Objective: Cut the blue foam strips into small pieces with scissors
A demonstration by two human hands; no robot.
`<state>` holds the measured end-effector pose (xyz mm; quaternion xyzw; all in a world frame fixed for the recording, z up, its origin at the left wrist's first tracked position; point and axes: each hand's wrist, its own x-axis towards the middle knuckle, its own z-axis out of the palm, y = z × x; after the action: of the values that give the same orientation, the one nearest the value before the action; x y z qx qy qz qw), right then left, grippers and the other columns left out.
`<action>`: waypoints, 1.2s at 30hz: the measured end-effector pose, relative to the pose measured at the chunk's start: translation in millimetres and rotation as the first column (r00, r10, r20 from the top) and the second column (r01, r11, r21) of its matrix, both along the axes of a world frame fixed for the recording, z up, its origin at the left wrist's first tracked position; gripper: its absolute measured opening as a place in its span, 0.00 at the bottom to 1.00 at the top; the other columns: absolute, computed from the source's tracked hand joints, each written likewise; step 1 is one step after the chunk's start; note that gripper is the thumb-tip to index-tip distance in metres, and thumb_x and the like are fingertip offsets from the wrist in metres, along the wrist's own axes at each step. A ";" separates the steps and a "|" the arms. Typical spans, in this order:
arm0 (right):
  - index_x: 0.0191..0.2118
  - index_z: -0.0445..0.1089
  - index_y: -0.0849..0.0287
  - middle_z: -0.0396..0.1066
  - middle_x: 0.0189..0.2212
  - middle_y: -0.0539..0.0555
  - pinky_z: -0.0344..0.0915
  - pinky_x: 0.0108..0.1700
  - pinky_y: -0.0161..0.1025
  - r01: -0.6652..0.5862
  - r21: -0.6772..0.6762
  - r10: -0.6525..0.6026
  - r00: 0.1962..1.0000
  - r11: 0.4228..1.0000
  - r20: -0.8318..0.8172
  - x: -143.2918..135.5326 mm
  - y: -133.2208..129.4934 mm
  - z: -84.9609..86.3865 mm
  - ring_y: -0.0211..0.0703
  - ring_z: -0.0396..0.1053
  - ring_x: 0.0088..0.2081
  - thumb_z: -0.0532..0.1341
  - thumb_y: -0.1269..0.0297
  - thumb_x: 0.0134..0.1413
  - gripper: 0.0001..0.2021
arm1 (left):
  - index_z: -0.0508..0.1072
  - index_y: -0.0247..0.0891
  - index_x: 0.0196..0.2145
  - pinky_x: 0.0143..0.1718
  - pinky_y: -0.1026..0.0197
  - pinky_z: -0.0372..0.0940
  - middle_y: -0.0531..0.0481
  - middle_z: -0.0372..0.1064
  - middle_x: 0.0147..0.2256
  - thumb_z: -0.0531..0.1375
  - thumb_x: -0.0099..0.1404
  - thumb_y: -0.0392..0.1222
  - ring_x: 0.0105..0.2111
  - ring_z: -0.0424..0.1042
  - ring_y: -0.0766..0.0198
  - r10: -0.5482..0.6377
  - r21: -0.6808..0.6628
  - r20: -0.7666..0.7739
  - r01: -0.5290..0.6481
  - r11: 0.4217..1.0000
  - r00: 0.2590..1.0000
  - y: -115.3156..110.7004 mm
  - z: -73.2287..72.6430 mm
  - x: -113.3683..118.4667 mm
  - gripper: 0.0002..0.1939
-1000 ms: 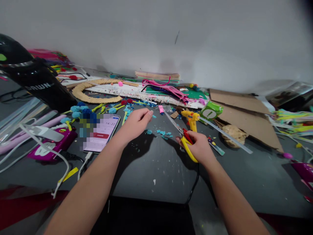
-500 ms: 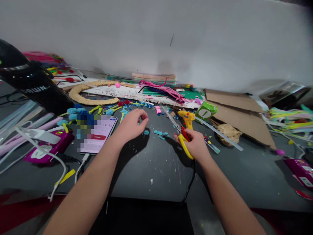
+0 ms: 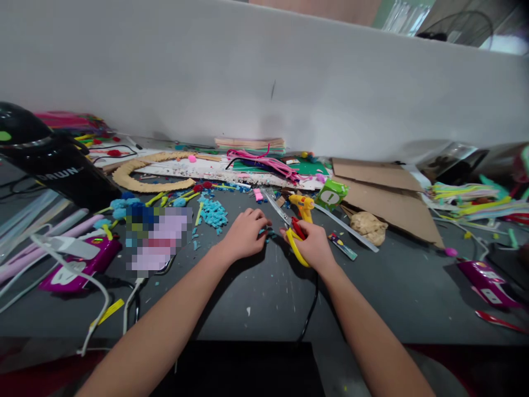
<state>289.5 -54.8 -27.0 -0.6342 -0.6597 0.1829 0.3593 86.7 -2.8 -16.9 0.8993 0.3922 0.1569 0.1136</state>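
My left hand (image 3: 249, 236) rests palm down on the grey table, its fingers curled together over small blue cut pieces (image 3: 270, 234) that peek out at the fingertips. Left of it lies a loose pile of the same blue clippings (image 3: 212, 214). My right hand (image 3: 314, 247) is closed around scissors (image 3: 295, 247) with yellow and red handles, blades pointing away toward the back. Whether the blades touch the table I cannot tell. Just beyond the scissors stands a yellow glue gun (image 3: 303, 204), beside a green box (image 3: 332, 193).
A phone (image 3: 161, 242) on a white cable, a purple device (image 3: 82, 267) and a black bottle (image 3: 66, 171) stand at left. Behind lie a curved tan ring (image 3: 124, 175) and pink pipe cleaners (image 3: 264, 160). Cardboard (image 3: 384, 204) and a crumpled tan lump (image 3: 369, 227) lie at right.
My left hand has moved right and down onto the blue pieces, uncovering the blue pile behind it. My right hand still holds the scissors. The view has tilted up and turned slightly right.
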 end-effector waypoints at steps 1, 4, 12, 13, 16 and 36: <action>0.21 0.58 0.57 0.56 0.18 0.45 0.48 0.25 0.34 -0.002 0.006 0.002 1.000 1.000 0.007 0.2 0.4 -1.3 0.35 0.51 0.23 0.64 0.51 0.48 0.19 | 0.75 0.39 0.45 0.47 0.51 0.62 0.43 0.68 0.44 0.55 0.66 0.43 0.46 0.64 0.52 0.000 0.003 -0.008 0.000 1.000 1.000 0.2 -0.4 1.4 0.13; 0.22 0.58 0.57 0.56 0.19 0.45 0.48 0.26 0.35 -0.019 0.019 0.019 1.000 1.000 0.013 0.5 1.0 -3.9 0.35 0.52 0.23 0.64 0.52 0.48 0.18 | 0.75 0.38 0.41 0.45 0.51 0.62 0.43 0.69 0.43 0.56 0.66 0.44 0.45 0.64 0.52 0.002 0.003 -0.035 -0.001 1.000 0.999 0.8 -2.0 4.3 0.12; 0.22 0.58 0.57 0.56 0.19 0.45 0.48 0.26 0.34 -0.028 0.010 0.028 0.999 1.000 0.016 -0.8 -0.2 -0.3 0.35 0.52 0.23 0.64 0.55 0.49 0.17 | 0.73 0.35 0.39 0.42 0.53 0.62 0.41 0.70 0.42 0.52 0.67 0.37 0.43 0.65 0.52 -0.013 0.019 -0.045 0.014 1.000 0.999 2.0 -4.1 4.8 0.10; 0.22 0.58 0.57 0.56 0.19 0.45 0.48 0.26 0.34 -0.025 0.013 0.025 0.999 1.000 0.021 -0.9 0.0 -0.3 0.35 0.52 0.23 0.64 0.55 0.49 0.17 | 0.72 0.35 0.39 0.42 0.53 0.62 0.41 0.70 0.42 0.52 0.67 0.36 0.43 0.65 0.53 -0.012 0.022 -0.020 0.012 1.000 1.000 2.3 -4.0 4.6 0.10; 0.22 0.60 0.58 0.57 0.19 0.45 0.48 0.26 0.34 -0.005 0.019 0.004 1.000 1.000 0.027 -0.9 0.9 -1.4 0.34 0.52 0.23 0.65 0.55 0.48 0.16 | 0.70 0.34 0.41 0.42 0.55 0.63 0.41 0.70 0.41 0.51 0.66 0.33 0.40 0.67 0.56 -0.009 -0.032 0.103 0.012 0.999 0.995 3.7 -3.4 3.1 0.09; 0.21 0.58 0.58 0.56 0.18 0.44 0.47 0.26 0.34 0.000 -0.014 0.001 0.999 1.000 0.049 0.6 2.0 -3.5 0.34 0.51 0.23 0.65 0.53 0.49 0.19 | 0.77 0.35 0.43 0.44 0.59 0.65 0.44 0.76 0.41 0.53 0.65 0.32 0.41 0.74 0.58 0.013 -0.127 0.270 0.022 0.992 0.963 16.2 -0.2 -21.8 0.14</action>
<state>290.1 -52.8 -30.5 -0.6409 -0.6672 0.1719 0.3384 64.9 13.4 -17.1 0.8610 0.3804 0.2525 0.2242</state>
